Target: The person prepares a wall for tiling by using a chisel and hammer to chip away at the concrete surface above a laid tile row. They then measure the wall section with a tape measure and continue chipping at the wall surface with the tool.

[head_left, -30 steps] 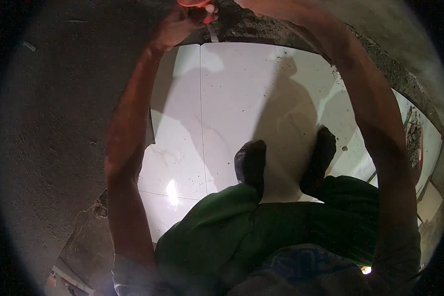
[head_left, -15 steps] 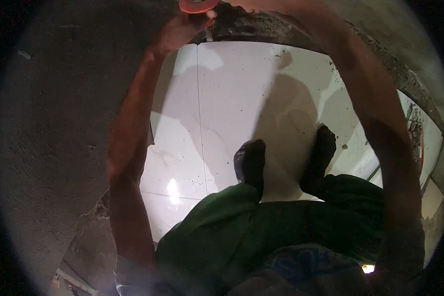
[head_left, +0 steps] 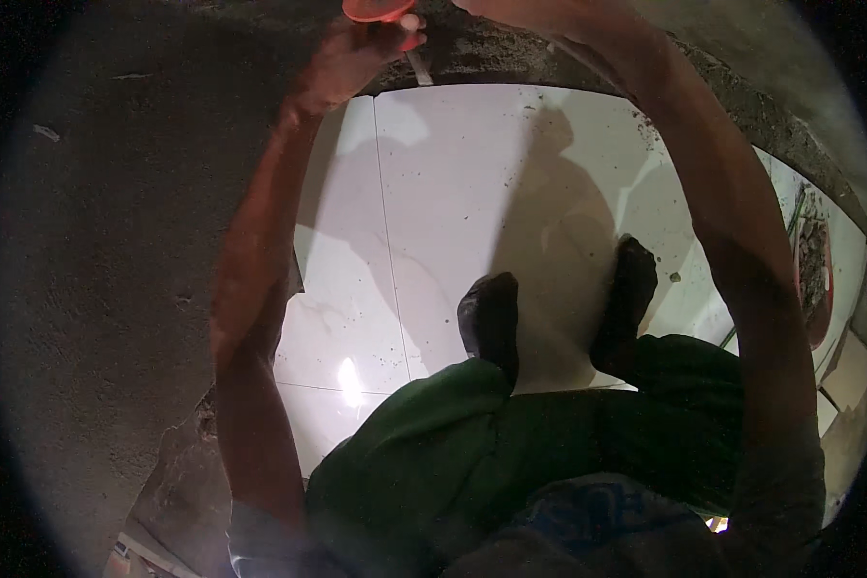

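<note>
The left hand (head_left: 345,65) curls its fingers round a red, disc-topped tool (head_left: 378,10) just beyond the white floor tiles (head_left: 453,183). The right hand (head_left: 512,12), nearby, is partly cut off; its fingers' state cannot be told.

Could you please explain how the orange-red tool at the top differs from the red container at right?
The orange-red tool is held in the left hand; the red container is not held. The tool's top looks round; the container looks long and narrow. The container holds grey, crumbly-looking material; the tool shows none. Both are reddish.
</note>
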The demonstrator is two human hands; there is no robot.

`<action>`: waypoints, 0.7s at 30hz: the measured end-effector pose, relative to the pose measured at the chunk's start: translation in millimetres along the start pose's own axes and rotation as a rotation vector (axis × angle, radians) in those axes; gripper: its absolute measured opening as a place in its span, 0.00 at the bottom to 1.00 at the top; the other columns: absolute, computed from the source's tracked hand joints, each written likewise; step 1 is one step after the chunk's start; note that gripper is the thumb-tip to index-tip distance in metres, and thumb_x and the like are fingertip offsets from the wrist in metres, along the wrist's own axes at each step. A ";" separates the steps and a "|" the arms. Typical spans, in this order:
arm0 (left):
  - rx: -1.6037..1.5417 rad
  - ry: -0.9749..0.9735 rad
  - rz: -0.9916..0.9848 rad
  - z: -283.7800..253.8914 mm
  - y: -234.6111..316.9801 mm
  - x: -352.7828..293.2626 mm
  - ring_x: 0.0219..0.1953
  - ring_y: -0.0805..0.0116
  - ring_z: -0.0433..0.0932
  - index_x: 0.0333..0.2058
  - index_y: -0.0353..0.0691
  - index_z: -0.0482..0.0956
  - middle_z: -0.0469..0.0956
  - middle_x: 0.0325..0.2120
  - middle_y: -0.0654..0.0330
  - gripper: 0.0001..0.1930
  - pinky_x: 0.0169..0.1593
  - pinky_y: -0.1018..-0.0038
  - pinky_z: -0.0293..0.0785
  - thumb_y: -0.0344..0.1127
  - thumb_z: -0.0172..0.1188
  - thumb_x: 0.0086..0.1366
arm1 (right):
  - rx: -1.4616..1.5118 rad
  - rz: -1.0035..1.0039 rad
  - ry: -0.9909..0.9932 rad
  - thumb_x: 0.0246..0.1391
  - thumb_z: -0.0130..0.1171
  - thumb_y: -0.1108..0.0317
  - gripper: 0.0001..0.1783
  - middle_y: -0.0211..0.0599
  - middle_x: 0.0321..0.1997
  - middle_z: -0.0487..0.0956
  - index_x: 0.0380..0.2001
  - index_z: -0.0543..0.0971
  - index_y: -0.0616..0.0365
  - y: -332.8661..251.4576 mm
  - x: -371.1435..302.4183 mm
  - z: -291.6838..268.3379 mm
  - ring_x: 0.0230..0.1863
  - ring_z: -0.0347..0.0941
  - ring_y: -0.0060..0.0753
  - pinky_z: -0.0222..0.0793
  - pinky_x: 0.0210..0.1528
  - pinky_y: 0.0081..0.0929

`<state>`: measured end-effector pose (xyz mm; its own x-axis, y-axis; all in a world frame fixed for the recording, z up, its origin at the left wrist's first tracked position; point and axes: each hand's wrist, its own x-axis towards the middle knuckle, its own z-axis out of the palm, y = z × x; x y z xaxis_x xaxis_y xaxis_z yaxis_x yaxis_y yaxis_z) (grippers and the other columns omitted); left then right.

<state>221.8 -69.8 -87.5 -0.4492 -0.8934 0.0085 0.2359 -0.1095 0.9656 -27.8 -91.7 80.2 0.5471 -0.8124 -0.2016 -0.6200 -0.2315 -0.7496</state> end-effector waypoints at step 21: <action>0.170 -0.023 0.092 7.8 -2.0 3.6 0.53 0.74 0.76 0.67 0.45 0.64 0.74 0.54 0.62 0.28 0.58 0.67 0.77 0.37 0.64 0.72 | 0.032 -0.190 -0.048 0.67 0.56 0.58 0.21 0.31 0.22 0.76 0.35 0.84 0.69 7.7 12.6 -19.2 0.22 0.68 0.21 0.62 0.23 0.26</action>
<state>213.0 -69.4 -87.3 -0.4526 -0.8858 0.1030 0.1287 0.0494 0.9904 -36.4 -114.0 83.9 0.6790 -0.7293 -0.0841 -0.4857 -0.3604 -0.7964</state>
